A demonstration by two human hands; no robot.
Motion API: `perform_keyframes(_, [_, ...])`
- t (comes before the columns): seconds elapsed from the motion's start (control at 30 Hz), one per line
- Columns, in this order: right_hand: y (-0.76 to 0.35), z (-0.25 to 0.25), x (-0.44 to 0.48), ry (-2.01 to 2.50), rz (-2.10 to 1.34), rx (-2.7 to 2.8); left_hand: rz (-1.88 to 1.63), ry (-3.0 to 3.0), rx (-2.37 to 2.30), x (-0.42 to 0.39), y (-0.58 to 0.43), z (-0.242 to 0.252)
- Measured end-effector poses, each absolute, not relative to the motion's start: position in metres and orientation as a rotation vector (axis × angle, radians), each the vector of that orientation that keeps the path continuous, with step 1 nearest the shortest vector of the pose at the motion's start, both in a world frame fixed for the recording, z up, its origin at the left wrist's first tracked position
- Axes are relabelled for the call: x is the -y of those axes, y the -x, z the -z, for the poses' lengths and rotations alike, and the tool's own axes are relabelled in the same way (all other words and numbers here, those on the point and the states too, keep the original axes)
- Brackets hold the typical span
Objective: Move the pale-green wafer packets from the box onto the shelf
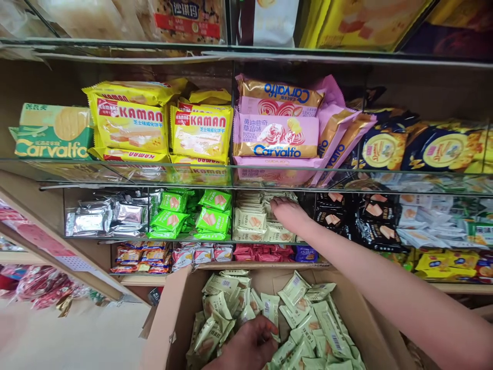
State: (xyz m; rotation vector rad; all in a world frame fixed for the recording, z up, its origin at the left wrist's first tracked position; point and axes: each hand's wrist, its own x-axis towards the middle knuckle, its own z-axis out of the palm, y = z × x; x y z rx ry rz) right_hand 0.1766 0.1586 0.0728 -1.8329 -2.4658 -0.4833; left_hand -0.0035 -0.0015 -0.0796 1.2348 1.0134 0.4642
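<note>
My left hand (254, 339) is down inside a cardboard box (175, 313) full of small pale-green snack packets (323, 324). Its fingers are curled in around the lower end of one packet (270, 307). Up on the lower shelf, my right hand (288, 211) lies across a section of matching pale packets (250, 221). The fingers are extended over the packets, with their tips partly hidden, and I see nothing gripped in them.
A glass shelf edge (192, 177) runs just above my right hand. Green packets (210, 218) and black packets (377, 213) flank the pale section. Yellow wafer packs (131, 123) and pink cookie packs (277, 133) stand above. Red packets (265, 253) lie below.
</note>
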Motion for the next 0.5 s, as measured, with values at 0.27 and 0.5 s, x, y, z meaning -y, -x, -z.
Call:
perform_keyframes(0.27, [-0.192, -0.075, -0.173, 1.782, 0.304, 2.526, -0.334, -1.383, -1.035, 0.0, 0.005, 0.078])
perform_keyframes(0.5, [-0.188, -0.095, -0.142, 1.675, 0.357, 2.418, -0.264, -1.518, -1.088, 0.004, 0.007, 0.08])
